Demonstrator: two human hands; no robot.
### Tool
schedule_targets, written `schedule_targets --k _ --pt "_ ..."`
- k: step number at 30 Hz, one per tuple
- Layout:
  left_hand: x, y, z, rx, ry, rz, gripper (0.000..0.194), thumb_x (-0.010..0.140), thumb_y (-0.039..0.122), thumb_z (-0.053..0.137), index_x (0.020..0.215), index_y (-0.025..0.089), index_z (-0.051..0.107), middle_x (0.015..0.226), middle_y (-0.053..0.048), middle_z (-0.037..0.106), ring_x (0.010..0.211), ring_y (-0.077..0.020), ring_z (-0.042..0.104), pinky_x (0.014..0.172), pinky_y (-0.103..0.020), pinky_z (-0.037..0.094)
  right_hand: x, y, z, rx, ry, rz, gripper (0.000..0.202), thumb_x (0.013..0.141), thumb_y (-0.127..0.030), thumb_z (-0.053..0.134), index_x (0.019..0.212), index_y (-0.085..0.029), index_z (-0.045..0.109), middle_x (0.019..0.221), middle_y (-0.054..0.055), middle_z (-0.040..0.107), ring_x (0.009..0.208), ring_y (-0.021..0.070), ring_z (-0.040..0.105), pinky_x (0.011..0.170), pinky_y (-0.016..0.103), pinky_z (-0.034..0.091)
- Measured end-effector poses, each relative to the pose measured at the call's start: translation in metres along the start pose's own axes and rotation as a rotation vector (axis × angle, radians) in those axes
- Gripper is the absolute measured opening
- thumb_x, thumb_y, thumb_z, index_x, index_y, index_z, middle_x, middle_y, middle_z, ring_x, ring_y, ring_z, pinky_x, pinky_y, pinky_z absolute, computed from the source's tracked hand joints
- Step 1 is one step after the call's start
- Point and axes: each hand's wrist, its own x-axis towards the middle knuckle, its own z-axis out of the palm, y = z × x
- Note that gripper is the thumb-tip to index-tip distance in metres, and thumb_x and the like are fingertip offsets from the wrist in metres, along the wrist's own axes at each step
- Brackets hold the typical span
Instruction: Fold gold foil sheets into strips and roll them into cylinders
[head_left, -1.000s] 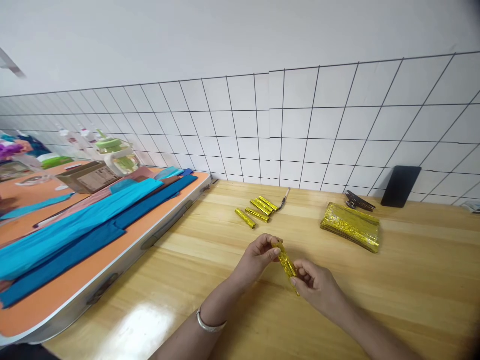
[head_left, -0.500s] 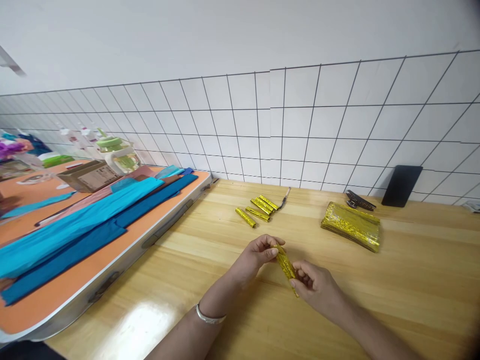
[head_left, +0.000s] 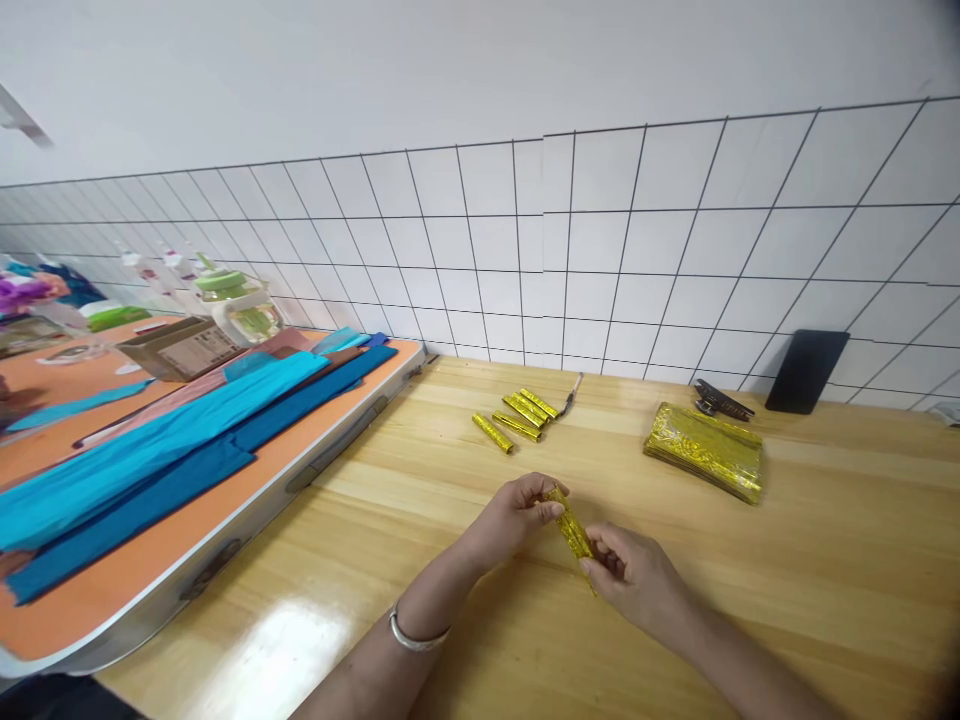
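Between my two hands is a roll of shiny gold foil paper (head_left: pixel 572 530), held aslant above the wooden table. My left hand (head_left: pixel 525 508) pinches its upper end between thumb and fingers. At the lower end, my right hand (head_left: pixel 622 565) grips it, with the fingertips partly hidden behind the foil. Several finished-looking gold foil rolls (head_left: pixel 493 433) lie on the table beyond my left hand. Over to the right rests a flat stack of gold foil sheets (head_left: pixel 705 450).
A black hair clip (head_left: pixel 722 400) lies behind the stack, and a dark phone-like slab (head_left: pixel 806 372) leans on the tiled wall. A thin pen-like tool (head_left: pixel 572 395) lies near the rolls. Left is an orange board (head_left: pixel 315 430) bearing blue cloth strips, a cardboard box (head_left: pixel 180 350) and a green-lidded jug (head_left: pixel 244 308).
Both hands keep nearly the same hold on the foil roll. My left thumb has shifted slightly down and right along its upper end. The view has moved very little.
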Motion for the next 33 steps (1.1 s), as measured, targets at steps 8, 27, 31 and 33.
schedule_targets --k 8,27,31,33 --pt "-0.001 -0.001 0.003 -0.215 -0.02 -0.116 0.033 0.074 0.038 0.069 0.093 0.012 0.061 0.086 -0.006 0.061 0.077 -0.0148 0.056 0.074 -0.029 0.042 -0.002 -0.007 0.0 -0.036 0.025 -0.032 0.018 0.079 -0.023 0.048 0.094 -0.022 0.058 0.065 -0.003 0.058 0.054 0.0109 0.05 0.052 0.021 0.038" --pt "-0.008 -0.021 0.044 -0.178 0.184 -0.014 0.058 0.084 0.036 0.056 0.134 0.026 0.028 0.132 -0.014 0.041 0.102 -0.0223 0.057 0.082 -0.039 0.049 -0.007 -0.009 0.002 -0.551 0.241 -0.238 0.013 0.083 -0.016 0.047 0.092 -0.02 0.055 0.071 0.002 0.062 0.061 0.0156 0.057 0.057 0.027 0.037" --pt "-0.013 -0.017 0.05 -0.184 0.181 -0.025 0.064 0.086 0.038 0.054 0.138 0.028 0.018 0.137 -0.015 0.035 0.105 -0.0217 0.054 0.087 -0.041 0.047 -0.01 -0.011 0.005 -0.711 0.295 -0.357 0.011 0.086 -0.019 0.047 0.091 -0.018 0.057 0.068 0.003 0.06 0.061 0.0181 0.057 0.059 0.03 0.037" --pt "-0.015 -0.016 0.053 -0.17 0.181 -0.01 0.065 0.087 0.038 0.053 0.139 0.028 0.016 0.137 -0.015 0.035 0.106 -0.0209 0.054 0.091 -0.042 0.044 -0.011 -0.013 0.005 -0.747 0.304 -0.406 0.012 0.086 -0.02 0.047 0.093 -0.017 0.057 0.068 0.004 0.06 0.061 0.0182 0.056 0.059 0.031 0.037"
